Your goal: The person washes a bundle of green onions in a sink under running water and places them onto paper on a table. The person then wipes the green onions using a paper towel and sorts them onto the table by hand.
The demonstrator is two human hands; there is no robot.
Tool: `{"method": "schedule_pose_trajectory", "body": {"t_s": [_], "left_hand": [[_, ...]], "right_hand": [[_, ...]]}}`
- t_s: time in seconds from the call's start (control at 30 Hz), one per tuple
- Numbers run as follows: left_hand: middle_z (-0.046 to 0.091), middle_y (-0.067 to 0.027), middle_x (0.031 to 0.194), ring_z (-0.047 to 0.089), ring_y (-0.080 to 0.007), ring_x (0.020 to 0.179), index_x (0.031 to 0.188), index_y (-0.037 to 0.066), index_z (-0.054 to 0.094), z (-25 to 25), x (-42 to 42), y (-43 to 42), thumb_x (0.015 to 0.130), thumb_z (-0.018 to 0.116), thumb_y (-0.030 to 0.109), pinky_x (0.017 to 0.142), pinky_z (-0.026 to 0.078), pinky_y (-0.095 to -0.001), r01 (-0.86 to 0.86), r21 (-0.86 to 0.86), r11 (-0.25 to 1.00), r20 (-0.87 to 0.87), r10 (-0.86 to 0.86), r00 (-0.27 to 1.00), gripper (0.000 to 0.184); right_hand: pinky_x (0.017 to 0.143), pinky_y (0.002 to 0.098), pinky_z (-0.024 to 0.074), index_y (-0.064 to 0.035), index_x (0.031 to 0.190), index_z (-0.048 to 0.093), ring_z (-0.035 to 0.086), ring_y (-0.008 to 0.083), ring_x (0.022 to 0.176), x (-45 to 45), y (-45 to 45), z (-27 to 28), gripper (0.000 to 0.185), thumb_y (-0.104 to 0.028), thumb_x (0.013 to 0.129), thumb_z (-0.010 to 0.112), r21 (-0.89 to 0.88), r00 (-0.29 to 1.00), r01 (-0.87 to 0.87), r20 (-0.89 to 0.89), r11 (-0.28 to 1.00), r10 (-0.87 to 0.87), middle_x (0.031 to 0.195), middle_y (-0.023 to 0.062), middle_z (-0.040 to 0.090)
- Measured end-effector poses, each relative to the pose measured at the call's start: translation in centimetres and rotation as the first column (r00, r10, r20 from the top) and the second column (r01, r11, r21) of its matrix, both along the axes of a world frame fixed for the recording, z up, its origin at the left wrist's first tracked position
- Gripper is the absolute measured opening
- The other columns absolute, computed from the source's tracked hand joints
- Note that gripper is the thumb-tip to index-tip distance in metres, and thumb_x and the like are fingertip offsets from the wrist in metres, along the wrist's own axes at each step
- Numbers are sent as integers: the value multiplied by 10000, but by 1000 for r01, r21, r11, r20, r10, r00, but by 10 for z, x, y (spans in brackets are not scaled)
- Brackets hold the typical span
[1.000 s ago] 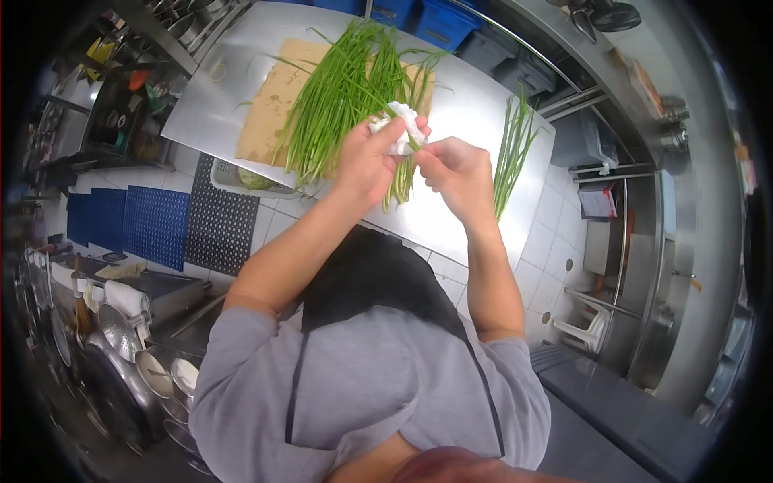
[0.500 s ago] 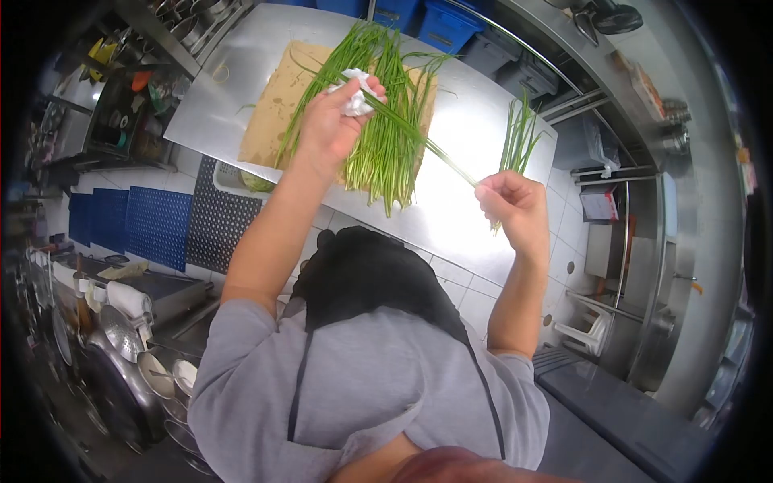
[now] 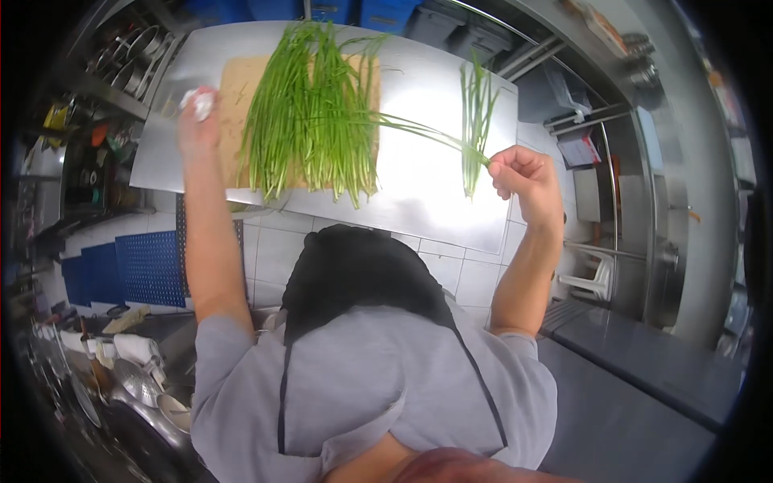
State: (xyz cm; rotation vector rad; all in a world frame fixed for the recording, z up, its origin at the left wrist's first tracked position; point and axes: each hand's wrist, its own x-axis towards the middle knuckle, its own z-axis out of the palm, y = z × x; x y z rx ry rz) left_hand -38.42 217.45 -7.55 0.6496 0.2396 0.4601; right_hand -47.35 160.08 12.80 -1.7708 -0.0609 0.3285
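My right hand (image 3: 527,179) pinches the pale ends of a few garlic chives (image 3: 427,129) between thumb and fingers. Their long leaves stretch left to the large pile of garlic chives (image 3: 310,121). That pile lies on a brown board or sheet (image 3: 233,88). A smaller bunch of garlic chives (image 3: 477,113) rests on the table just left of my right hand. Left of the pile, my left hand (image 3: 199,133) is closed around a crumpled white cloth or paper (image 3: 201,103); motion blurs it slightly.
Beneath all this is a steel table (image 3: 427,197). Blue bins (image 3: 374,14) and grey bins (image 3: 479,44) stand behind it. Steel shelving (image 3: 616,185) is at the right, and a dark counter (image 3: 628,370) at the lower right. Pans (image 3: 133,52) sit at the upper left.
My left hand has moved left, away from the pile and the held garlic chives, with the white wad in it. The held leaves now trail free of that hand. The view has shifted.
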Motion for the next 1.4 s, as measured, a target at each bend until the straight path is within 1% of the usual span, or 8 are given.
{"method": "schedule_pose_trajectory", "body": {"t_s": [0.03, 0.1, 0.27, 0.5, 0.77, 0.93, 1.27, 1.4], "left_hand": [[607, -185, 1076, 619, -306, 1024, 1165, -48, 488, 3, 0, 2, 967, 523, 52, 999, 511, -479, -46, 37, 998, -29, 47, 998, 225], [600, -186, 1110, 612, -313, 1059, 1192, -47, 484, 62, -36, -36, 970, 520, 62, 1041, 485, -495, -96, -181, 979, -78, 83, 993, 249], [573, -228, 1239, 585, -342, 1166, 1282, -60, 444, 85, -60, -125, 977, 529, 108, 1038, 493, -498, 377, -80, 923, 77, -371, 925, 359], [555, -235, 1293, 575, -345, 1197, 1333, -70, 410, 112, -79, -238, 1009, 490, 165, 1029, 499, -466, 566, -90, 820, -9, -569, 822, 408], [609, -171, 1169, 632, -259, 1012, 1222, -7, 474, 116, -95, -292, 979, 552, 86, 931, 524, -430, 581, -156, 799, 79, -576, 813, 272], [622, -165, 1092, 632, -234, 956, 1173, -27, 504, 115, -81, -294, 970, 557, 54, 861, 544, -382, 387, -141, 911, -125, -404, 906, 225], [627, -153, 995, 631, -238, 880, 1137, -71, 536, 94, -43, -225, 922, 585, -12, 849, 538, -375, 354, -159, 922, -5, -359, 933, 228], [613, -154, 993, 619, -242, 907, 1150, -80, 529, 79, -28, -195, 914, 594, -16, 875, 524, -380, 423, -292, 858, -35, -452, 891, 252]], "right_hand": [[513, 209, 401, 7, 840, 669, 519, 63, 538, -1, -1, -1, 75, -55, 834, 710, 33, 1000, 28, 7, 999, -28, 656, 17, 628], [520, 210, 408, 12, 868, 668, 528, 69, 545, 2, 1, -5, 83, -57, 842, 706, 112, 998, 56, 20, 992, -59, 665, 24, 632], [542, 225, 448, 33, 954, 670, 571, 96, 571, 15, 31, -11, 125, -60, 872, 687, 262, 984, 132, 85, 956, -159, 679, 43, 642], [524, 243, 491, 38, 1031, 674, 627, 125, 580, 25, 97, -21, 168, -72, 907, 650, 353, 982, 101, 114, 930, -150, 725, 95, 689], [513, 224, 491, 46, 919, 676, 618, 98, 556, 9, 139, -45, 140, -86, 883, 648, 86, 995, 50, 81, 995, -57, 683, 76, 684], [502, 228, 481, 41, 863, 679, 605, 89, 543, 3, 128, -41, 153, -111, 843, 671, -142, 998, 17, 55, 990, -9, 660, 71, 674], [476, 220, 426, 15, 842, 684, 561, 78, 529, -16, 67, -29, 115, -99, 836, 670, -16, 999, -29, -20, 999, 29, 624, 38, 627], [474, 219, 412, 5, 818, 676, 536, 70, 515, -17, 29, -13, 107, -102, 819, 676, -63, 1000, -11, -10, 998, 11, 609, 26, 610]]}}
